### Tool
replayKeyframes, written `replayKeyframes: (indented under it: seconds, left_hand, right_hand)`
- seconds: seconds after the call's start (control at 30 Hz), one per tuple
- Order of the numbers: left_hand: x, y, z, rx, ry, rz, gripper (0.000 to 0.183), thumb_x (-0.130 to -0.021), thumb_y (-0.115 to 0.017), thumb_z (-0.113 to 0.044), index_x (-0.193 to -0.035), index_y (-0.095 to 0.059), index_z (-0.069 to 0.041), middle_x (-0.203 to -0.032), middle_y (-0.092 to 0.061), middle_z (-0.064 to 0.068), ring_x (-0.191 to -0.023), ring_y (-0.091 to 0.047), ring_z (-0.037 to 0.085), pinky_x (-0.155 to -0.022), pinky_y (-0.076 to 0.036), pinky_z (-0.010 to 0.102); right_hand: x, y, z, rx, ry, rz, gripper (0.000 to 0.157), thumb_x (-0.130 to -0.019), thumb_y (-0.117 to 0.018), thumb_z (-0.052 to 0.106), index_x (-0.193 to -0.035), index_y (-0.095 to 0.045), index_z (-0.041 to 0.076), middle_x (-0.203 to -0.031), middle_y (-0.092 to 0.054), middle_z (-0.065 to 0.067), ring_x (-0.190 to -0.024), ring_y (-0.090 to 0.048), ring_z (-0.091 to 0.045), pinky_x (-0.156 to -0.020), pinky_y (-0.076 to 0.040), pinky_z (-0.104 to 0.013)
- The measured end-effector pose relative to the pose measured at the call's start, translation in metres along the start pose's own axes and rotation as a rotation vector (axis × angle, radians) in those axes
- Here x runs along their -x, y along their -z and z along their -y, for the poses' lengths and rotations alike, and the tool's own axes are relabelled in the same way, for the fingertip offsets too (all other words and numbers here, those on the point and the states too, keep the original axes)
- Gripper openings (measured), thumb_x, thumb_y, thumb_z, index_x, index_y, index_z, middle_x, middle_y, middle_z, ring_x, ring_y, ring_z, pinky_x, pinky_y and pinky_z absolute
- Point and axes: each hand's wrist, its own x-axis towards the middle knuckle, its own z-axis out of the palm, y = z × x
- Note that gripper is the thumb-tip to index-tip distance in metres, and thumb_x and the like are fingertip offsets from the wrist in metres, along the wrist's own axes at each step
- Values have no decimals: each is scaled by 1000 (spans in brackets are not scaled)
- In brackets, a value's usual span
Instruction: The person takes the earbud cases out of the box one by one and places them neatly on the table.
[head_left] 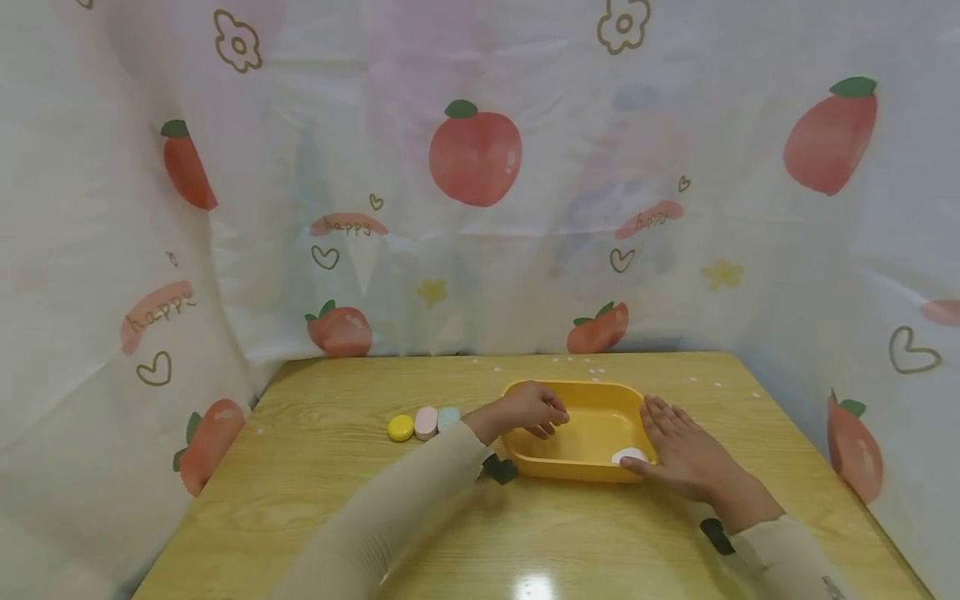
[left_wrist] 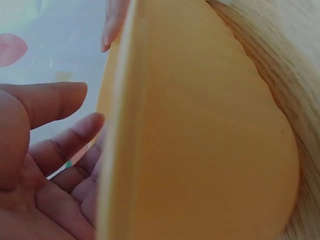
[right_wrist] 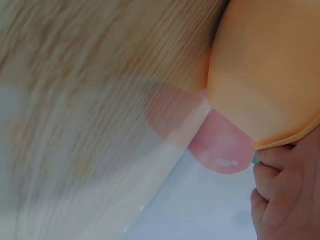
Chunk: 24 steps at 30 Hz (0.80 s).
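A yellow plastic basin (head_left: 577, 472), rectangular with rounded corners, stands on the table. My left hand (head_left: 531, 408) reaches over its left rim, fingers loosely bent above the inside. Nothing shows between thumb and fingers in the left wrist view, where the basin's wall (left_wrist: 210, 125) hides part of the fingers. My right hand (head_left: 686, 454) lies along the right rim with its fingers extended. Its thumb reaches over the front right corner, at the edge of a white oval piece (head_left: 628, 455) inside the basin. In the right wrist view the fingers (right_wrist: 280, 185) sit against the rim.
Left of the basin, a round yellow piece (head_left: 401, 428), a pink oval one (head_left: 426, 422) and a light blue one (head_left: 448, 417) stand in a row, the blue partly behind my left wrist. A fruit-patterned curtain (head_left: 480, 275) borders the wooden table (head_left: 315, 467).
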Motion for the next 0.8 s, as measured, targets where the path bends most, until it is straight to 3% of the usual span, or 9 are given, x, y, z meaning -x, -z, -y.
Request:
replayKeyframes:
  seconds: [0.27, 0.57, 0.8]
  left_hand:
    - [-8, -16, -12, 32, 70, -4, 12, -88, -73, -14, -91, -69, -3, -93, -69, 16, -80, -69, 30, -67, -59, 39]
    - [-23, -49, -28, -143, 129, 4, 11, -86, -75, -15, -87, -72, -4, -80, -69, 9, -68, -68, 20, -61, -58, 30]
    - [-29, -71, -31, -159, 144, -14, 12, -86, -76, -14, -90, -71, -4, -80, -69, 12, -64, -66, 20, -57, -57, 30]
  right_hand:
    - [0, -1, -1, -2, -19, 2, 97, -93, -49, 63, -145, -26, -15, -155, -18, -29, -142, -15, -44, -114, -14, -55]
    - [0, -2, -2, 4, -25, -3, 98, -92, -49, 64, -145, -26, -15, -155, -19, -28, -142, -15, -43, -113, -15, -56]
    - [2, -2, 1, 4, -24, 0, 98, -92, -49, 65, -145, -27, -15, -154, -20, -28, -142, -16, -43, -113, -16, -56]
